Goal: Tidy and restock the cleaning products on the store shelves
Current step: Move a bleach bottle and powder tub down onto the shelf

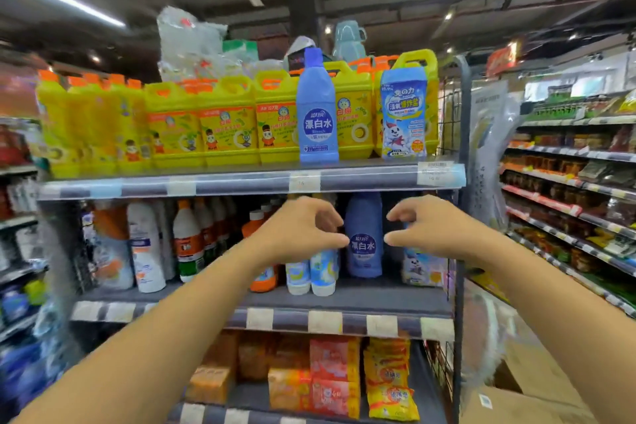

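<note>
Reaching left hand (pixel 299 234): half-open, holding nothing; just beside the bottle;
Blue bleach bottle (pixel 364 241): upright on the middle shelf (pixel 395 296), between both hands;
Right hand (pixel 423 227): half-open, empty;
Grip advice: best clasp both sides evenly; slide forward, label outward

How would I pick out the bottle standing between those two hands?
Find the shelf of yellow jugs, then drop one shelf. Between the left hand and right hand stands a solid blue bottle with white characters, darker than the pale bottles at its left.
</note>
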{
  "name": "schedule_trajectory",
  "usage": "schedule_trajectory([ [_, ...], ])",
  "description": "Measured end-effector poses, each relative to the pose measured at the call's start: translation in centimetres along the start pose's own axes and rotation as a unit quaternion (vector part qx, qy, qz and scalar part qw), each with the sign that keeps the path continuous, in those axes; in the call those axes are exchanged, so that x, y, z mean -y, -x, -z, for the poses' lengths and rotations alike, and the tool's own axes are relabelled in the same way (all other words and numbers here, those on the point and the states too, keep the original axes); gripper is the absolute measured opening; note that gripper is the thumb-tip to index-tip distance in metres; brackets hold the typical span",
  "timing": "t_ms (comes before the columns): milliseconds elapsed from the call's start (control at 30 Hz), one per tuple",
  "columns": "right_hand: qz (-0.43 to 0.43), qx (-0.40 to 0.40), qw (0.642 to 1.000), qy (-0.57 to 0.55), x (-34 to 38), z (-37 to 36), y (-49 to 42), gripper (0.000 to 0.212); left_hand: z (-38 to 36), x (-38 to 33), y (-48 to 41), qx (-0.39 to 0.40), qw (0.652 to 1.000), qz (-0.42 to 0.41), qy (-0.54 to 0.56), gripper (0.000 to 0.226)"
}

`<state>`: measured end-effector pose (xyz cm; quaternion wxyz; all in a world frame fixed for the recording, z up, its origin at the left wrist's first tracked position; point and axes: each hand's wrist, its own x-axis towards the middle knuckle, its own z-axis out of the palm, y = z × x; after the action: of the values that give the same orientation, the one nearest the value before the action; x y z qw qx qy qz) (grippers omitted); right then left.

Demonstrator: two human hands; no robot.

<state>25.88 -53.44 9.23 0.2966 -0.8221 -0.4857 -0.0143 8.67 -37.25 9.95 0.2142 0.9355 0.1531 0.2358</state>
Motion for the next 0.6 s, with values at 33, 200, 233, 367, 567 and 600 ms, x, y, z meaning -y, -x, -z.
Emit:
schedule_trajectory([
  [33, 0.002, -0.017, 1.000, -0.007, 0.7, 1.3, -0.2, 0.049, 1.2, -0.6, -0.5, -0.016, 1.000, 0.003, 0.008, 0.023],
  [200, -0.002, -0.103, 0.995, 0.010, 2.9, 6.9, -2.3, 0.049, 6.0, -2.1, -4.1, -0.055, 0.998, 0.002, -0.019, 0.029],
  [233, -0.013, -0.113, 0.993, 0.010, 3.1, 7.6, -2.9, 0.050, 6.8, -2.2, -5.0, -0.058, 0.998, 0.001, -0.032, 0.030],
  [367, -0.050, -0.149, 0.987, 0.039, 3.3, 9.3, -5.7, 0.049, 8.6, -1.6, -9.4, -0.078, 0.988, 0.016, -0.131, 0.038],
  [567, -0.115, -0.146, 0.981, 0.060, 1.5, 10.2, -12.1, 0.048, 8.6, 1.2, -15.8, -0.107, 0.982, 0.063, -0.145, 0.042],
  [600, -0.126, -0.151, 0.979, 0.047, 1.0, 10.2, -13.3, 0.048, 8.4, 1.6, -16.7, -0.115, 0.982, 0.063, -0.135, 0.043],
])
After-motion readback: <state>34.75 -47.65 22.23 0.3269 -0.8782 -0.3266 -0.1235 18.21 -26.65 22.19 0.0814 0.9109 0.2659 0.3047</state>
